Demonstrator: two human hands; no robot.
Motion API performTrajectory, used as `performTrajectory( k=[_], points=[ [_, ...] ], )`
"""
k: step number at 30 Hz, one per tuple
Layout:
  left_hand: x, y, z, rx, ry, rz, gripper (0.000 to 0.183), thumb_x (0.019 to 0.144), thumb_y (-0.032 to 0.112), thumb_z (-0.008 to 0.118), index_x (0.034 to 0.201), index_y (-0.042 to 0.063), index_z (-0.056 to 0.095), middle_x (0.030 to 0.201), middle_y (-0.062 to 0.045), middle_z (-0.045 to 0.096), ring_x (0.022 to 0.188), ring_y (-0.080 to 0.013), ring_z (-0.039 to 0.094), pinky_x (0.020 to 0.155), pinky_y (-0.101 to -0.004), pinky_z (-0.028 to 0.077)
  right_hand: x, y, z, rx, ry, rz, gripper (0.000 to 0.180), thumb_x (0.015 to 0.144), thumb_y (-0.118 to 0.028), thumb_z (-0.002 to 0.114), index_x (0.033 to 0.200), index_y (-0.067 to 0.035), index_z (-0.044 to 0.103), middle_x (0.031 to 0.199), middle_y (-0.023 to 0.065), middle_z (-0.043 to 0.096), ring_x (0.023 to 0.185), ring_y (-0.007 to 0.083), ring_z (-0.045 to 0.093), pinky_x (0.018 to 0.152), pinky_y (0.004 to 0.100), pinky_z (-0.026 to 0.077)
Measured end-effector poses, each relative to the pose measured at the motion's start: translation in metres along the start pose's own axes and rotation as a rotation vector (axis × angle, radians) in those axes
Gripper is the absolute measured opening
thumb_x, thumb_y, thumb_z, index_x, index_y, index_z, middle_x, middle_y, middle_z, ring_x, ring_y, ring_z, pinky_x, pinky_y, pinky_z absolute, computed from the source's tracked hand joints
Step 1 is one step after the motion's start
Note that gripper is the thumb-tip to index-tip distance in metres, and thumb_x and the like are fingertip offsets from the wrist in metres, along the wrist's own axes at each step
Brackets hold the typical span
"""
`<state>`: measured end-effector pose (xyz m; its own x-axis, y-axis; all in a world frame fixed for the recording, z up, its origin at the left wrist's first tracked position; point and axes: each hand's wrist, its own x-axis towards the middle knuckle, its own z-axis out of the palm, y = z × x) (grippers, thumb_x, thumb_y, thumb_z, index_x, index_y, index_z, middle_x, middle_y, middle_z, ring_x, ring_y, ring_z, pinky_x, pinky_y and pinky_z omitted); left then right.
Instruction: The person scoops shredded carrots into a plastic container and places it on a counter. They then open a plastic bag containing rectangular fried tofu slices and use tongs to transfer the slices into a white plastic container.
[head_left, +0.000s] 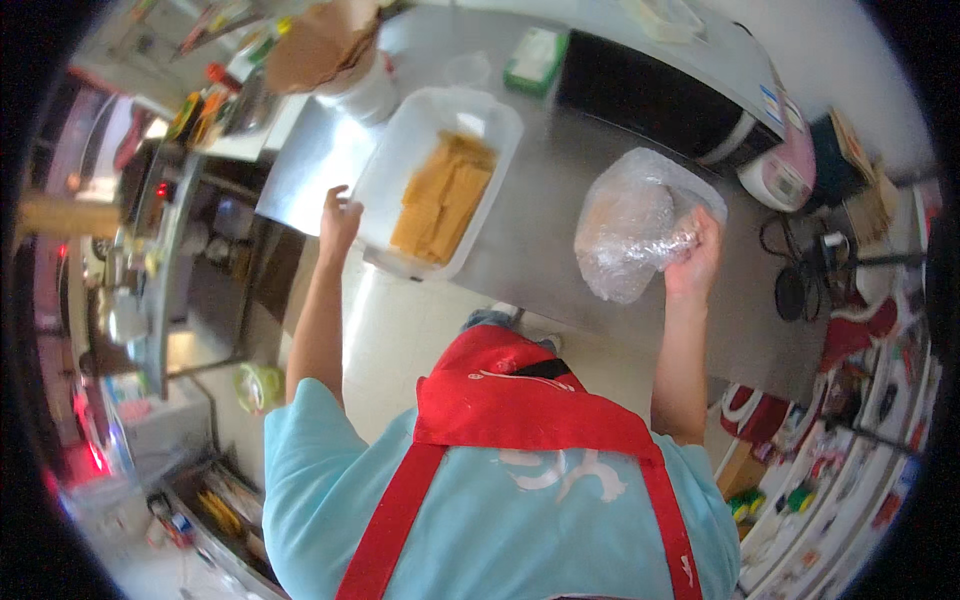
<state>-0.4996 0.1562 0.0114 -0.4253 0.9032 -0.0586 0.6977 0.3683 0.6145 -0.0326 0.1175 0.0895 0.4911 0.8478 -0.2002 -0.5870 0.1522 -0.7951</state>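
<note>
Before me on a grey metal table stands a translucent plastic tub (469, 259), tilted slightly in view. Flat yellow-brown sheets (442, 199), perhaps tofu skin, are stacked inside it. At the tub's left rim is my left hand (341, 220), fingers partly curled and apart; whether it touches the rim I cannot tell. My right hand (694, 255) grips the gathered side of a clear plastic bag (622, 225) on the right of the table. Something pale and rounded shows through the bag, too blurred to name.
A black-fronted appliance (652, 101) stands behind the bag, with a green tissue box (535, 60) beside it. A pink and white rice cooker (784, 169) and dark cables (791, 277) are at right. At back left stands a white bucket (364, 94); a green bin (259, 388) is on the floor.
</note>
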Motion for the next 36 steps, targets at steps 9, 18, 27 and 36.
performTrajectory(
  k=[9, 18, 27, 36],
  points=[
    [-0.019, 0.046, 0.019, 0.184, -0.247, 0.435, 0.032, 0.078, 0.015, 0.059, 0.109, 0.01, 0.055, 0.111, -0.011, 0.052, 0.103, -0.0273, 0.051, 0.086, -0.0385, 0.043, 0.02, 0.033, -0.058, -0.206, 0.292, 0.064, 0.014, 0.077, -0.019, 0.065, 0.075, -0.013, 0.053, 0.064, -0.0059, 0.043, 0.054, 0.0044, 0.039, 0.046, 0.0205, 0.031],
    [0.03, 0.069, 0.093, 0.695, -0.656, 1.002, 0.023, 0.075, 0.018, 0.052, 0.092, 0.005, 0.06, 0.09, -0.015, 0.062, 0.087, -0.0316, 0.061, 0.071, -0.0401, 0.05, -0.006, 0.026, -0.051, -1.0, 0.459, -0.674, 0.049, 0.082, -0.014, 0.062, 0.123, -0.001, 0.039, 0.108, 0.0104, 0.054, 0.092, 0.0171, 0.053, 0.077, 0.0287, 0.044],
    [-0.004, 0.201, 0.057, -0.321, -0.751, 0.896, 0.022, 0.081, 0.013, 0.059, 0.101, 0.003, 0.056, 0.095, -0.01, 0.061, 0.086, -0.0208, 0.06, 0.071, -0.0307, 0.049, -0.006, 0.021, -0.003, -1.819, 0.273, -0.562, 0.043, 0.085, -0.019, 0.055, 0.121, 0.003, 0.044, 0.108, 0.0158, 0.059, 0.094, 0.0234, 0.058, 0.085, 0.0314, 0.044],
    [-0.06, 0.209, 0.172, -0.587, -0.981, 0.404, 0.048, 0.082, 0.019, 0.059, 0.125, 0.005, 0.043, 0.121, -0.016, 0.049, 0.107, -0.0255, 0.05, 0.09, -0.0342, 0.041, 0.029, 0.016, 0.004, -0.591, -0.373, 0.296, 0.038, 0.089, -0.027, 0.05, 0.112, 0.004, 0.052, 0.102, 0.0105, 0.061, 0.086, 0.0177, 0.058, 0.079, 0.0281, 0.045]
  ],
)
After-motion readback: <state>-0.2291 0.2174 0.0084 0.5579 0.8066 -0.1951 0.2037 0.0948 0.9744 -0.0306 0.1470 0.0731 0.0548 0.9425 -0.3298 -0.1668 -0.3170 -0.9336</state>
